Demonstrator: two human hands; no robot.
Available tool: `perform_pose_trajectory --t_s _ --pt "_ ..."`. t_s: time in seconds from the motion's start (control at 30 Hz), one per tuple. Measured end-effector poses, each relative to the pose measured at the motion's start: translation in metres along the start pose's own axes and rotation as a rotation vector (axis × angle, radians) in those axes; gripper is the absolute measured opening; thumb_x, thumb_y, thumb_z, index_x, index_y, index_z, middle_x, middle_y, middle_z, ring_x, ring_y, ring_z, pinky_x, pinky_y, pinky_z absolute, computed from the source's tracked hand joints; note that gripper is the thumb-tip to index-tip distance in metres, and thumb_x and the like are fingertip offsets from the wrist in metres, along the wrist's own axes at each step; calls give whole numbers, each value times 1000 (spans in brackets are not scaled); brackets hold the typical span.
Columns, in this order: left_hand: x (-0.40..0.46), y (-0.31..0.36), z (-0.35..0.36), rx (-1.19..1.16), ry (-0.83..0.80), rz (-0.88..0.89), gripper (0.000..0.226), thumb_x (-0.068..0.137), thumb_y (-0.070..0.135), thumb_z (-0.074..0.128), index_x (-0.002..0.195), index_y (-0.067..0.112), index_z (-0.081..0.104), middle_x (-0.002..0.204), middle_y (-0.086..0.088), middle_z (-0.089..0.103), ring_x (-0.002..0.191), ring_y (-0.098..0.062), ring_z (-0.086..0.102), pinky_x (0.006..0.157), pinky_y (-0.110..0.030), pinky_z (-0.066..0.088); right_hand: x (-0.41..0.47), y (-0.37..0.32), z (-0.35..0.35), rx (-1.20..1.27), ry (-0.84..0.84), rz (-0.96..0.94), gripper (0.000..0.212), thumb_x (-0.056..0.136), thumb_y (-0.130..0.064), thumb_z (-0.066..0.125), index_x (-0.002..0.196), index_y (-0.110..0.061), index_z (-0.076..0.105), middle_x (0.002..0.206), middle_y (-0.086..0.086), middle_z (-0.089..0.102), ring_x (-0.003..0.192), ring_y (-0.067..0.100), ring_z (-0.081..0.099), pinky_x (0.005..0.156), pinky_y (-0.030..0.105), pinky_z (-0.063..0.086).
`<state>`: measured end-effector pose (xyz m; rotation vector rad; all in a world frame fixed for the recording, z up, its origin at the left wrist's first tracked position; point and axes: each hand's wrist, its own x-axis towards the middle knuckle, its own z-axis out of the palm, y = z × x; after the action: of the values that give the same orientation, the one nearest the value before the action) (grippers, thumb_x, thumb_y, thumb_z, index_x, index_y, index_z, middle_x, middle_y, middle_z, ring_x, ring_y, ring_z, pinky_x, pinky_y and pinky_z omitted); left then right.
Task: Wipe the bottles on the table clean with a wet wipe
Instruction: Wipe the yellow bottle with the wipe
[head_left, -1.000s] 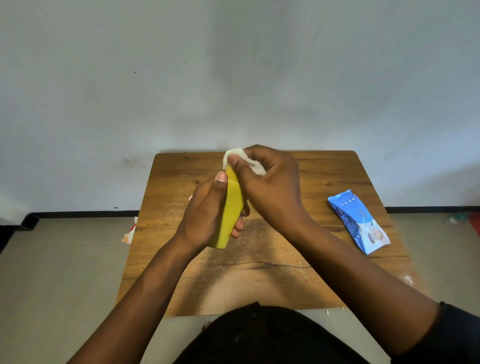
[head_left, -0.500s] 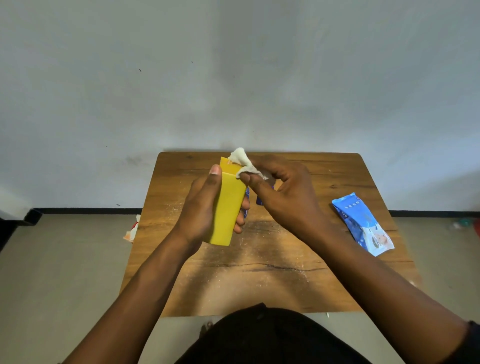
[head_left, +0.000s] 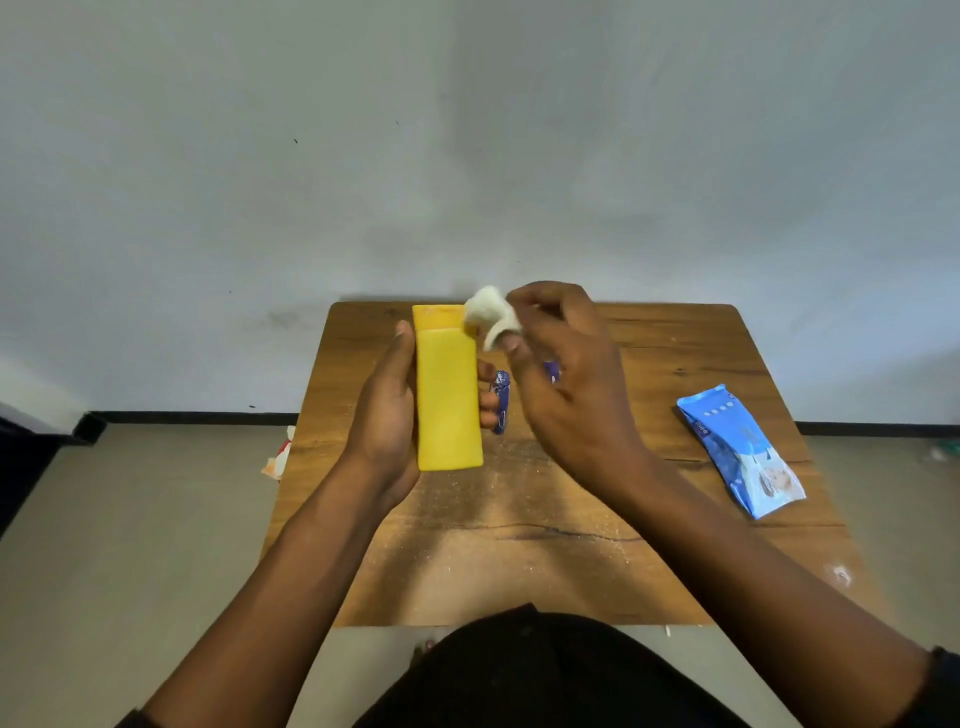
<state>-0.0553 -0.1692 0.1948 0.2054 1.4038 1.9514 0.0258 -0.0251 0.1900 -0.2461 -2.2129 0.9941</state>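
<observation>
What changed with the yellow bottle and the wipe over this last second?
The left hand turned the yellow bottle flat-face up. The right hand drew the wet wipe off its top toward its right edge. Both grips unchanged; the wipes pack stayed put.

Yellow bottle (head_left: 448, 400): smooth matt plastic. Wipe (head_left: 488, 312): soft white fibrous cloth, crumpled. Table (head_left: 675, 353): grained wood, dull finish, gritty pale dusting. Wipe pack (head_left: 740, 449) at 3 o'clock: glossy blue plastic film, creased.
</observation>
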Motion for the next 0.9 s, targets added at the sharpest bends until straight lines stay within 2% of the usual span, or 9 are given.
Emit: perform_pose_trajectory --t_s 0.17,0.23,0.3,0.4,0.47,0.63,0.73,0.8,0.9 --pt "1 -2 7 -57 84 -40 49 111 44 36 112 10 72 101 -10 77 91 -22 75 72 -33 62 -9 -6 13 -230 -100 -316 38 90 -1 68 128 -8 73 97 12 67 87 31 61 73 39 47" --pt "3 0 5 -84 95 -57 55 109 48 36 118 7 71 105 -14 74 94 -27 72 79 -36 60 -19 -6 16 -295 -158 -377 31 95 -5 67 124 -12 75 101 12 67 91 31 60 75 42 46" --pt "5 2 3 -114 128 -60 59 109 51 32 107 9 75 99 -15 74 87 -28 70 78 -37 57 -36 -7 16 -375 -228 -419 31 98 -13 67 129 -14 72 114 12 65 105 30 58 83 44 45" --pt "7 3 -1 -188 159 -78 59 109 52 28 108 12 72 96 -14 74 84 -28 70 73 -37 59 -56 -7 16 -448 -290 -441 39 103 -27 59 139 -13 64 131 14 61 120 29 54 91 44 43" --pt "6 -1 -1 -202 177 -108 60 109 53 28 110 11 71 101 -15 73 85 -27 71 74 -37 60 -56 -6 17 -458 -253 -447 35 101 -23 64 133 -12 68 132 15 62 122 32 55 91 46 44" --pt "0 -12 10 -153 161 -130 53 110 45 36 132 5 64 118 -17 70 99 -26 72 83 -38 59 -15 0 22 -291 -62 -306 15 93 -7 76 108 -6 79 100 12 70 90 31 64 74 39 47" --pt "0 -13 14 -128 169 -96 49 111 38 37 138 6 63 119 -15 73 109 -27 70 93 -41 57 6 -4 21 -233 -48 -245 15 90 -4 77 104 -6 80 96 11 71 87 30 66 71 38 49" --pt "2 -7 13 -110 188 -76 48 111 40 37 131 8 67 116 -15 74 105 -27 72 93 -41 57 7 -7 24 -247 -72 -262 23 85 1 78 106 -8 81 101 10 73 93 32 68 73 38 52" --pt "6 6 7 -101 229 -84 61 110 51 31 109 5 71 99 -14 75 85 -24 76 78 -35 61 -16 -13 27 -251 -185 -361 34 84 5 74 115 -9 79 109 11 73 102 32 68 84 41 54"
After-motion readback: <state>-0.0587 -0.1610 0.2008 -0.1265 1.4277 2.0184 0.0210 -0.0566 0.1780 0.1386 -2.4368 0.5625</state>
